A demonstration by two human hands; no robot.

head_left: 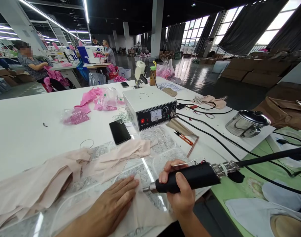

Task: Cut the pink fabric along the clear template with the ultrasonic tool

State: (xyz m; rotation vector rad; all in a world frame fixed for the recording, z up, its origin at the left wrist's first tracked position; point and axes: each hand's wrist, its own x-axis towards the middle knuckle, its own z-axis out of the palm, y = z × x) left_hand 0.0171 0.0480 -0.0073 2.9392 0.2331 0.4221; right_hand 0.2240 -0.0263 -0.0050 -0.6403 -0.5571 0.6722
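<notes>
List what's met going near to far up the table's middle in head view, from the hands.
Left hand flat on beige fabric, level with right hand gripping black tool → black phone → white control box → small dark phone → white upright device.

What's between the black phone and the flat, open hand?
In the head view, folded pale pink fabric lies between the phone and the left hand.

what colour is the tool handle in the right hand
Black tool handle, silver metal tip; best in head view.
</notes>
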